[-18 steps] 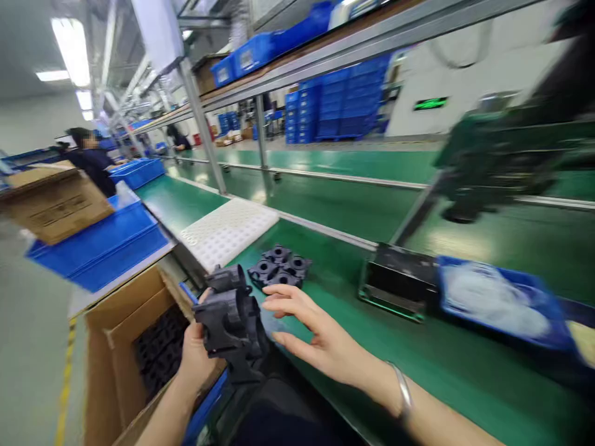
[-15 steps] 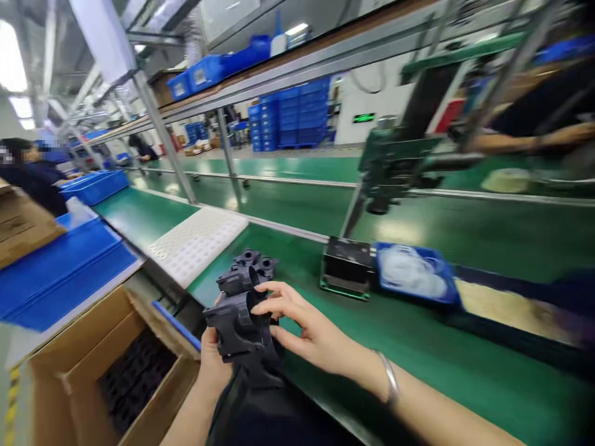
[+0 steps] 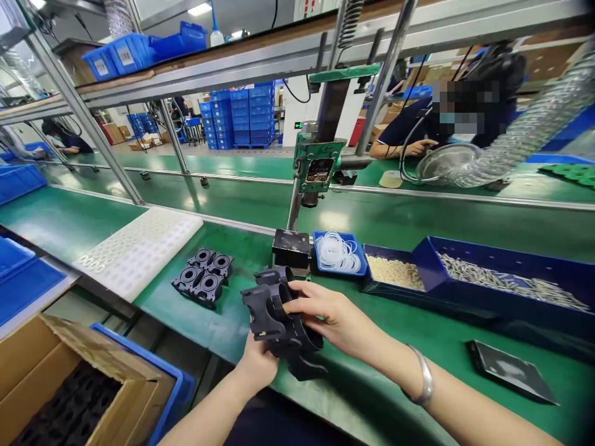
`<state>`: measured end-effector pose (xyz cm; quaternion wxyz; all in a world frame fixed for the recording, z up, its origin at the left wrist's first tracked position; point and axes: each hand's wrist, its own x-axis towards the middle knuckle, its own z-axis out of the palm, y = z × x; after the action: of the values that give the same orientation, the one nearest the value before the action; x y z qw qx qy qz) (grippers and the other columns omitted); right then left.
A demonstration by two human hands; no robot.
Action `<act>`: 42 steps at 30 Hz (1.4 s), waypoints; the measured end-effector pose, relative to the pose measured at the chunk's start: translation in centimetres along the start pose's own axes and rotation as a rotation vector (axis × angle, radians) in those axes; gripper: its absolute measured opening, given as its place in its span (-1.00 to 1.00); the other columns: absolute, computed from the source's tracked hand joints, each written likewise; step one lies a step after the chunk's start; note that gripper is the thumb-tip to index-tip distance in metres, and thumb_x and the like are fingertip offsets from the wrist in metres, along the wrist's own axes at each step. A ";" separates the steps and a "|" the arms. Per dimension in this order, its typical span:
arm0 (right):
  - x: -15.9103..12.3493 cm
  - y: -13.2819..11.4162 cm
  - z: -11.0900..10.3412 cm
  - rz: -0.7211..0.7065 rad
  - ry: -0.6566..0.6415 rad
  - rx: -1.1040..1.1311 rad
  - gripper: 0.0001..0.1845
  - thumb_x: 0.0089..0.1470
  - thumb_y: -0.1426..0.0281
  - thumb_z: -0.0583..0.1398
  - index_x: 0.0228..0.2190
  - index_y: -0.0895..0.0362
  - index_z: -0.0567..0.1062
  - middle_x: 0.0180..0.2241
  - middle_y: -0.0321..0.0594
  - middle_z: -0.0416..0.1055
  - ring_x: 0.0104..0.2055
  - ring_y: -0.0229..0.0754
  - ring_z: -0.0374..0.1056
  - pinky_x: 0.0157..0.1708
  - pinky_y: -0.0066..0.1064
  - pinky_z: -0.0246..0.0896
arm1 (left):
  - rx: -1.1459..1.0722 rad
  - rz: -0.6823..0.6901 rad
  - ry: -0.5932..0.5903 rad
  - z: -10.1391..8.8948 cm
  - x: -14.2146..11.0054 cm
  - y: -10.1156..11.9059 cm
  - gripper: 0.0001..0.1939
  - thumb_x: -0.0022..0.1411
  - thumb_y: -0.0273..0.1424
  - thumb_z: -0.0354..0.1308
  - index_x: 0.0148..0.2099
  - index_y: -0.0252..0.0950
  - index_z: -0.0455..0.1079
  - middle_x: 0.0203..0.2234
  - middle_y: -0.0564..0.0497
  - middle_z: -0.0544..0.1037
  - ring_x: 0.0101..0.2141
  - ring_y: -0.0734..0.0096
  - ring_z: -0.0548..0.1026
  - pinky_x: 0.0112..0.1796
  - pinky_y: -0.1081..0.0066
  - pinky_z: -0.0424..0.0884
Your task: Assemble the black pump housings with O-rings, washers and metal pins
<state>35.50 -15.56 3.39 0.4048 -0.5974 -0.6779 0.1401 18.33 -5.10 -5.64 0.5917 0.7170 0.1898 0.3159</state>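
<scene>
One black moulded cluster (image 3: 264, 311) is clamped between left hand (image 3: 259, 364) and right hand (image 3: 335, 313); if unevenly supported, it could be dropped.

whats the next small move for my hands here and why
Probably lower the held black parts onto the green bench, beside the group of four black parts. Your left hand supports them from below and your right hand touches them near the top, so they look steady, and that group lies just to the left.
</scene>
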 end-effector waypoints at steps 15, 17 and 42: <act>3.0 2.1 0.4 0.059 -0.305 -0.383 -0.59 0.19 0.64 0.09 -0.11 0.04 0.62 -0.14 -0.10 0.42 -0.22 -0.19 0.41 -0.21 -0.42 0.31 | 0.006 -0.168 0.151 -7.5 -1.8 -1.6 -0.75 0.29 -0.23 0.18 -0.07 -0.24 0.48 0.14 -0.16 0.37 0.01 0.19 0.53 0.08 0.22 0.44; 3.5 1.2 1.5 0.040 -0.435 -0.521 -0.63 0.22 0.60 0.10 -0.10 0.06 0.62 -0.13 -0.06 0.42 -0.25 -0.16 0.40 -0.25 -0.41 0.29 | 0.082 -0.159 0.261 -9.5 -2.7 -1.3 -0.79 0.30 -0.24 0.17 -0.11 -0.24 0.48 0.09 -0.13 0.38 -0.01 0.24 0.53 0.02 0.29 0.47; -4.2 3.7 6.1 0.512 0.403 0.610 -0.81 -0.11 0.25 0.39 -0.53 0.10 0.60 -0.54 -0.27 0.49 -0.51 -0.21 0.30 -0.45 -0.38 0.32 | 0.085 -0.053 -0.263 -3.3 3.7 8.1 -0.57 0.25 -0.40 0.18 0.16 -0.02 0.39 0.25 -0.07 0.19 0.20 0.16 0.30 -0.03 0.31 0.51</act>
<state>33.56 -16.70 -4.57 0.6390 -0.6144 -0.3435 0.3102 17.98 -2.14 3.37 0.5886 0.7715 0.1425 0.1950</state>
